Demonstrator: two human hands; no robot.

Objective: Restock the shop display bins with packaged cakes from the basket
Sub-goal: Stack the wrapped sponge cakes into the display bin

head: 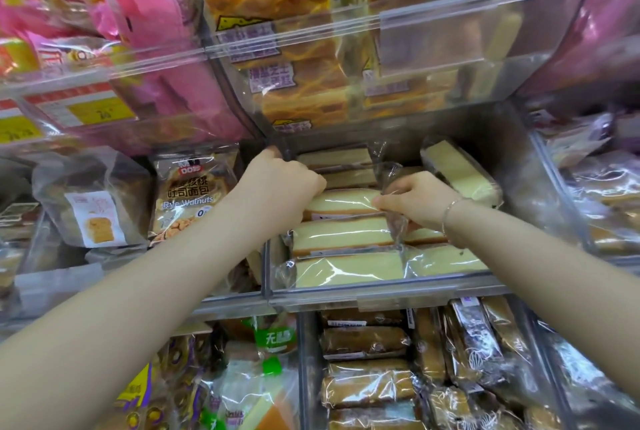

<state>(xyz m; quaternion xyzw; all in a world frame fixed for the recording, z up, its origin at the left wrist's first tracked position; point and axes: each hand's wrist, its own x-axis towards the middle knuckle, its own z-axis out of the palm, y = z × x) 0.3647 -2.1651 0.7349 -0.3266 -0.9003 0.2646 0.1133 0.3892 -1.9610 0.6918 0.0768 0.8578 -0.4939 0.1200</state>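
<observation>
looking down into the middle clear bin, i see both hands on one packaged cake that lies across the stack, third wrapper from the front. my left hand has its fingers curled down over the cake's left end, knuckles up, close against the bin's left wall. my right hand pinches the wrapper at the cake's right end — fingertips drawn together on the crinkled plastic, which sticks up and down from the grip. a thin bracelet sits on that wrist.

the cake is pale yellow with a brown edge, in clear film, and it rests on top of the other cakes of the same kind that fill the bin in rows, two more of them toward the front and more behind. another pale cake lies tilted at the back right of the same bin, just beyond my right hand.

left of the bin stands a bag marked rye walnuts, touching my left forearm from behind. above hangs a clear bin of marbled cakes with purple labels, and pink packets fill the bin to its left. below, brown cakes lie stacked in a lower bin — the basket is not something i can find in this view.
</observation>
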